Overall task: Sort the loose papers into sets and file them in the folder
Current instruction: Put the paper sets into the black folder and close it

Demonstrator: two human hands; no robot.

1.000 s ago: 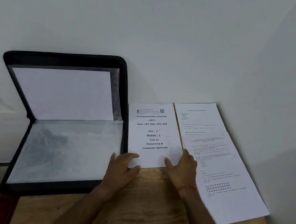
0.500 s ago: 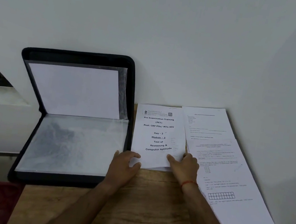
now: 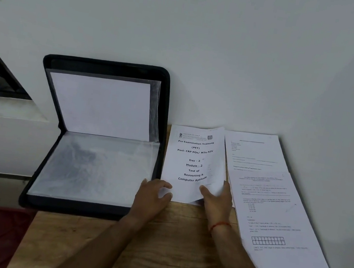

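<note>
My left hand (image 3: 153, 195) presses the white printed paper set (image 3: 193, 159) steady; my right hand (image 3: 217, 200) pinches its corner up for filing

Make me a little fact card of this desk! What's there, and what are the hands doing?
folder: black, open, back half upright by the wall, plain sheet in its upper sleeve
title paper: beside the folder, reads "Pre Examination Training"
left hand: rests on its lower left corner
right hand: pinches its raised lower right corner
other papers: two overlapping printed sheets at the right
table: wooden
</note>
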